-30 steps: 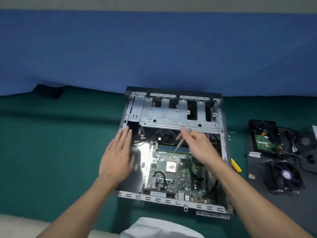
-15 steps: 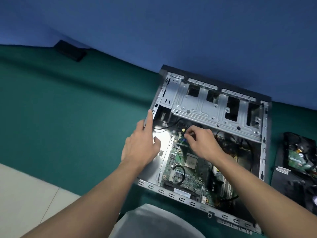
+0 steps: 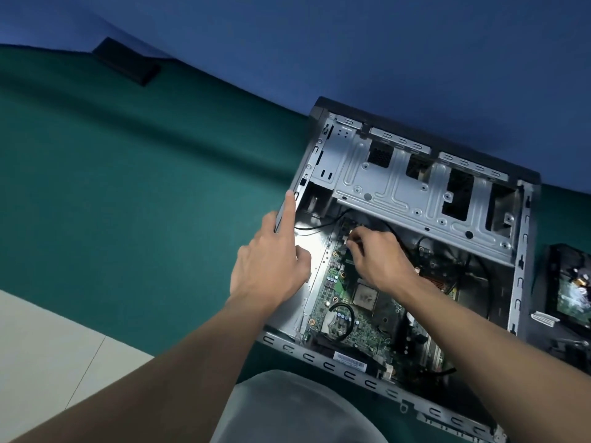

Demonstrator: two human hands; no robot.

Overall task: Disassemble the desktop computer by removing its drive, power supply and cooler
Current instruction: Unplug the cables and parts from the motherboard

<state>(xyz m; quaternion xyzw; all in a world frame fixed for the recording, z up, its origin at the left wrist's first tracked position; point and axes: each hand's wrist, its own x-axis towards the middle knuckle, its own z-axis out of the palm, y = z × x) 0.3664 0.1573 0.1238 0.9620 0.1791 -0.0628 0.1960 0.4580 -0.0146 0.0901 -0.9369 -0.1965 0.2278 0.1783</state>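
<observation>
Step, as I read it: unplugging a lead from the board so the last of the parts can be coming out.

Far left of the left grip, a flat black box (image 3: 128,62) is lying at the back of the green worktop (image 3: 128,187); not part of this.

Left grip (image 3: 271,270) is spread, clamping nothing. Its index finger (image 3: 289,206) is lying straight along the left wall of the case (image 3: 307,167), thumb tucked inside, so it is bracing the chassis.

Just right of it, the right grip (image 3: 380,260) is reaching into the case with fingertips curled, pinching a small white connector (image 3: 349,240) at the far edge of the motherboard (image 3: 348,327). A thin black cable (image 3: 316,226) is running between the two grips towards that plug.

Next move, my call: a straight pull away from the board, left grip holding the case down. If there is a latch I cannot see it under the fingers.

Case is lying on its side, open, right in front of the person. Nearer than the right grip the processor (image 3: 365,295) is sitting bare, so the cooler looks to be off. Beyond the right grip the drive cage (image 3: 399,193) is looking empty. Well right of that grip, outside the case, the drive (image 3: 572,292) is lying board-side up. Power supply: none in view.
</observation>
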